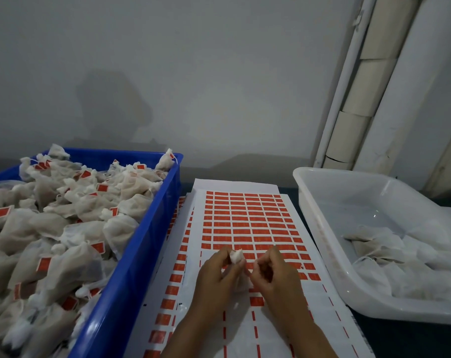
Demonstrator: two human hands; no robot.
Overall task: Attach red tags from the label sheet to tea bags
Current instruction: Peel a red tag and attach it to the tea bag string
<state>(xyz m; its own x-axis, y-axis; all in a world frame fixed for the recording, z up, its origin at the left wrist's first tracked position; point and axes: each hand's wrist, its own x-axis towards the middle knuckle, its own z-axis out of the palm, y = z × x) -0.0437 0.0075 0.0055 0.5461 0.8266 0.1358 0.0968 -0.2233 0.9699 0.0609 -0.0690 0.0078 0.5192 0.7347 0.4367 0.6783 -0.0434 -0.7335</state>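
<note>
Glossy label sheet (247,218) — crumpled gauzy tea bag (236,256)

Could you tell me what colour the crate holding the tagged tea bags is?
Blue crate, seen in the head view.

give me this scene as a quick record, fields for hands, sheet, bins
left hand: left hand grips a tea bag above the sheet
right hand: right hand has curled fingers beside the bag; what they pinch cannot be seen
label sheet: label sheet lies between the bins, near rows peeled, far rows full of red tags
blue crate: blue crate on the left, heaped with tagged tea bags
white tub: white tub on the right, holding bags with no tags visible
</note>
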